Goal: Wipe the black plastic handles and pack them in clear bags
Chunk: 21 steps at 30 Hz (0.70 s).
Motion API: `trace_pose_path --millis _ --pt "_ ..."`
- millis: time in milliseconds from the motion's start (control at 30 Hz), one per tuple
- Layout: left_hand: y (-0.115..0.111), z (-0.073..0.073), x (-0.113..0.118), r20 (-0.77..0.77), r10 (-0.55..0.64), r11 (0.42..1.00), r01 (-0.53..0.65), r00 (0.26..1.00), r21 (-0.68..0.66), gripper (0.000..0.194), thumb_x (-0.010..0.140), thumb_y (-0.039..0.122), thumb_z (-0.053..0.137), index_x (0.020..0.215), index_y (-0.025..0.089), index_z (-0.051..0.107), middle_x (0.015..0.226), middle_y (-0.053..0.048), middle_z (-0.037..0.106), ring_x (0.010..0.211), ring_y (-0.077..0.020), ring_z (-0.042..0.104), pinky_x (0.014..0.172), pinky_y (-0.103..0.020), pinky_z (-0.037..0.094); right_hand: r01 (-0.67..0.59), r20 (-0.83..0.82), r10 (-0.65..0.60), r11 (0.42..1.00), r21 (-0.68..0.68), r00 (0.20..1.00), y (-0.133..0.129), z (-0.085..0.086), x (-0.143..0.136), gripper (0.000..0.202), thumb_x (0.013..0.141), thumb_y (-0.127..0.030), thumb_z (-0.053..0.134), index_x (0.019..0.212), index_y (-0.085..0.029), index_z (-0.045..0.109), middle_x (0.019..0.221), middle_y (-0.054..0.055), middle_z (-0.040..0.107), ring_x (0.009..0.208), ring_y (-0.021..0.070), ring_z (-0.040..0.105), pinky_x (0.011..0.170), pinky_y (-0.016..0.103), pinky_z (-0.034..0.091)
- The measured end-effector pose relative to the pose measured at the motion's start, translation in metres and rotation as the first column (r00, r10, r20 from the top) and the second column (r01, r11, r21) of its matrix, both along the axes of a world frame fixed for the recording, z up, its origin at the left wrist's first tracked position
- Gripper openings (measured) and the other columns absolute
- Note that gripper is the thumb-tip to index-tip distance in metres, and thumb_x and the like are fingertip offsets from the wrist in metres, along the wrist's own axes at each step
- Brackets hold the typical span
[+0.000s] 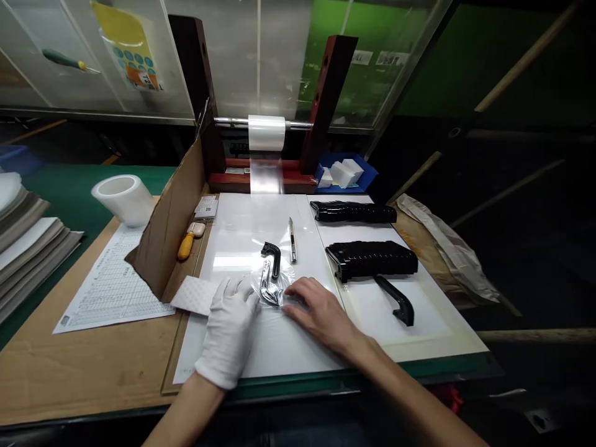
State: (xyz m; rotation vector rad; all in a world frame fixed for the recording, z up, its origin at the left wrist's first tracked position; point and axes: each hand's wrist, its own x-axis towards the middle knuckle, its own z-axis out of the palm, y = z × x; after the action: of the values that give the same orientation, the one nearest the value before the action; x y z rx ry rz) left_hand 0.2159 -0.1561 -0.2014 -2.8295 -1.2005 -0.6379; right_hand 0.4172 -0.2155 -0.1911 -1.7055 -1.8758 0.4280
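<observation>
White-topped table [302, 351]: left hand [231, 323] and right hand [321, 310] flank plastic film [285, 275], grips unclear, apparently smoothing it; flat pressing seems needed.

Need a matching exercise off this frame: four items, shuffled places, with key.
1. Glossy black curved part under clear film
2. Small white blocks
3. Tool with yellow bulbous handle
4. Translucent film roll with strip hanging down

A. In the blue plastic bin
B. On the metal rod between dark red posts
C. Between the white-gloved left hand and bare right hand
D. Beside the upright brown cardboard

Pairs: 1-C, 2-A, 3-D, 4-B
</observation>
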Motion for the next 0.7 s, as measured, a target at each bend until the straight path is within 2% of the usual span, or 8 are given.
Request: trace_pose_path --millis 100,233,300,400,500,533,633,700 --pt "-0.002 0.011 0.006 -0.118 -0.001 1.000 0.000 0.993 -0.005 0.012 0.088 0.002 0.063 0.090 0.013 0.069 0.096 -0.009 0.072 0.097 -0.0234 0.065 0.087 -0.035 0.056 -0.030 -0.014 0.030 0.998 0.054 0.999 -0.013 -0.003 -0.007 0.020 0.100 -0.036 0.053 0.093 -0.023 0.067 0.095 0.006 0.067 0.091 0.0241 0.063 0.080 0.039 0.053" --pt "-0.005 0.012 -0.005 -0.290 0.021 1.000 -0.019 0.957 0.010 0.004 0.092 0.013 0.063 0.094 0.012 0.067 0.088 -0.004 0.069 0.084 -0.0197 0.066 0.075 -0.034 0.055 -0.107 -0.078 0.115 0.989 0.102 0.990 -0.010 -0.014 -0.007 0.031 0.098 -0.049 0.051 0.088 -0.026 0.068 0.090 0.006 0.067 0.080 0.0246 0.065 0.069 0.038 0.052" --pt "-0.009 0.009 -0.016 -0.301 0.006 1.000 -0.005 0.954 0.003 0.002 0.090 0.014 0.065 0.093 0.013 0.065 0.088 -0.003 0.067 0.083 -0.0200 0.064 0.076 -0.034 0.054 -0.147 -0.075 0.151 0.987 0.061 0.986 -0.008 -0.027 -0.003 0.030 0.095 -0.055 0.054 0.093 -0.030 0.070 0.096 0.003 0.069 0.084 0.0228 0.067 0.072 0.035 0.054" --pt "-0.021 0.005 -0.027 -0.227 0.020 1.000 -0.025 0.974 -0.019 0.020 0.089 0.032 0.070 0.096 0.014 0.062 0.094 -0.006 0.066 0.088 -0.0231 0.062 0.081 -0.036 0.053 -0.147 -0.100 0.147 0.989 0.004 0.984 -0.011 -0.038 0.003 0.030 0.091 -0.060 0.058 0.098 -0.034 0.070 0.105 0.000 0.069 0.091 0.0218 0.069 0.077 0.031 0.056" --pt "-0.025 0.000 -0.028 -0.159 0.033 0.999 -0.038 0.987 -0.029 0.044 0.088 0.052 0.070 0.108 0.014 0.060 0.105 -0.007 0.063 0.097 -0.0245 0.060 0.089 -0.039 0.051 -0.098 -0.199 0.086 0.994 -0.053 0.976 -0.011 -0.035 0.005 0.033 0.089 -0.061 0.059 0.097 -0.031 0.071 0.104 0.002 0.070 0.094 0.0230 0.068 0.078 0.029 0.054" --pt "-0.023 -0.001 -0.026 -0.157 0.028 0.999 -0.032 0.987 -0.023 0.040 0.090 0.048 0.068 0.109 0.014 0.059 0.106 -0.007 0.063 0.097 -0.0246 0.059 0.090 -0.040 0.051 -0.083 -0.237 0.064 0.994 -0.073 0.969 -0.008 -0.032 0.005 0.034 0.089 -0.061 0.059 0.097 -0.030 0.071 0.103 0.003 0.071 0.094 0.0233 0.068 0.079 0.029 0.053" --pt "-0.012 0.001 -0.018 -0.196 0.017 1.000 -0.014 0.981 0.016 0.013 0.098 0.020 0.055 0.108 0.013 0.061 0.101 -0.007 0.064 0.093 -0.0244 0.060 0.081 -0.040 0.052 -0.090 -0.311 0.043 0.986 -0.139 0.950 0.001 -0.026 0.009 0.035 0.089 -0.060 0.061 0.094 -0.027 0.071 0.097 0.004 0.071 0.091 0.0232 0.067 0.077 0.028 0.052" --pt "-0.006 0.005 -0.013 -0.232 0.005 0.999 0.004 0.973 0.041 0.016 0.097 0.008 0.049 0.107 0.012 0.062 0.096 -0.007 0.064 0.087 -0.0238 0.061 0.072 -0.038 0.052 -0.129 -0.315 0.063 0.973 -0.191 0.947 0.005 -0.026 0.014 0.034 0.089 -0.059 0.061 0.093 -0.027 0.071 0.096 0.004 0.070 0.090 0.0227 0.068 0.078 0.027 0.053"
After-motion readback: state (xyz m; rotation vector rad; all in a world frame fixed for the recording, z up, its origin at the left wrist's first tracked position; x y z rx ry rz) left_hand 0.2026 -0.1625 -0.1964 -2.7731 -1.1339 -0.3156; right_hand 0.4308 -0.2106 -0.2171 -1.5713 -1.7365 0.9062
